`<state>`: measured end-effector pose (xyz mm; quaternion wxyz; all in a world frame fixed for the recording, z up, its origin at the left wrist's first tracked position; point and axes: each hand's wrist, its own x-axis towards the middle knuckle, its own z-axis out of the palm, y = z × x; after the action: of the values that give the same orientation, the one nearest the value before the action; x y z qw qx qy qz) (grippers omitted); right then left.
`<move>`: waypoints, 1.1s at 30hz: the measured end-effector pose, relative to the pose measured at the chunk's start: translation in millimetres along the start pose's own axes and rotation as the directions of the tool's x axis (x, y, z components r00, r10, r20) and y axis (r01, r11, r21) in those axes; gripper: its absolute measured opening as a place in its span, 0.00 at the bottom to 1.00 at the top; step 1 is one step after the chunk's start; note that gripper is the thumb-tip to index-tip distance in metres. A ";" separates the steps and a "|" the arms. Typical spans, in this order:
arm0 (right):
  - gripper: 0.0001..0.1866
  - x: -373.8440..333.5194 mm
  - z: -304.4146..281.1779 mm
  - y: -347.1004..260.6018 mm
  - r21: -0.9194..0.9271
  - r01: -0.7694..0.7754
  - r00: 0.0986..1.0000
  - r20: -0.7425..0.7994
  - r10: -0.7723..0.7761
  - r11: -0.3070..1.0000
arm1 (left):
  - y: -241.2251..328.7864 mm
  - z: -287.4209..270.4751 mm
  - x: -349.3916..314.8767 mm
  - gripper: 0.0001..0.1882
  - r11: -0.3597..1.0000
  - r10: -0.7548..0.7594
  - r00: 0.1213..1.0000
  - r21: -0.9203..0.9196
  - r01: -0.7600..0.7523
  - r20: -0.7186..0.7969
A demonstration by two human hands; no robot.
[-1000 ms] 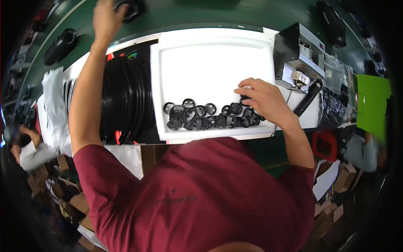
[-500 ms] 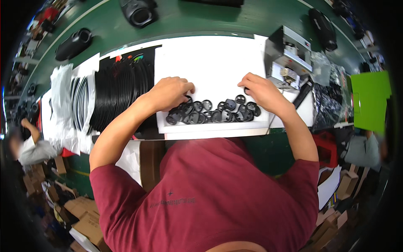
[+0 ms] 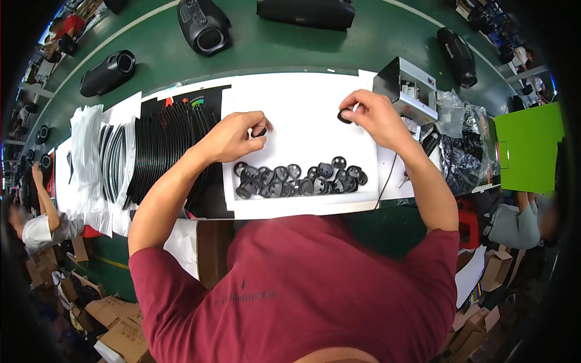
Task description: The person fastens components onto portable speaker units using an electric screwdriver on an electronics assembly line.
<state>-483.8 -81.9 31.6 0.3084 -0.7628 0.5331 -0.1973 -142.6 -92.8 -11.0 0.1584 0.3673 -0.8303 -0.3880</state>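
Several small round black plastic parts (image 3: 284, 181) with holes in them lie in a loose heap along the near side of a white board (image 3: 302, 103). Between its thumb and fingers, my left hand (image 3: 239, 136) pinches one such black part (image 3: 259, 131), above the left of the board. My right hand (image 3: 375, 118) grips another round black part (image 3: 344, 115) at its fingertips, farther back on the right. Both hands are beyond the heap and apart from each other. Fingers partly cover each held part.
On the left stand a row of black ringed discs (image 3: 166, 145) and white plastic wrapping (image 3: 88, 157). To the right are a grey metal device (image 3: 411, 91), clear bags of black parts (image 3: 463, 151) and a green panel (image 3: 529, 147). Black cylindrical speakers (image 3: 203, 27) rest on the green surface beyond.
Both hands have moved away from the heap toward the far side of the board, each with a black part now plainly showing in its fingers. The view has also tilted slightly.
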 end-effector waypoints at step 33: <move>0.16 334.2 -172.6 225.8 0.555 -0.718 0.629 0.261 0.732 0.420 | -126.6 -134.7 341.9 0.03 0.658 -0.518 0.588 -0.728 -0.189 -0.621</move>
<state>-630.4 -493.8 -5.1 0.5862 -0.3112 0.7167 -0.2142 -239.6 -468.8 -27.4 0.6001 0.4864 -0.3978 -0.4951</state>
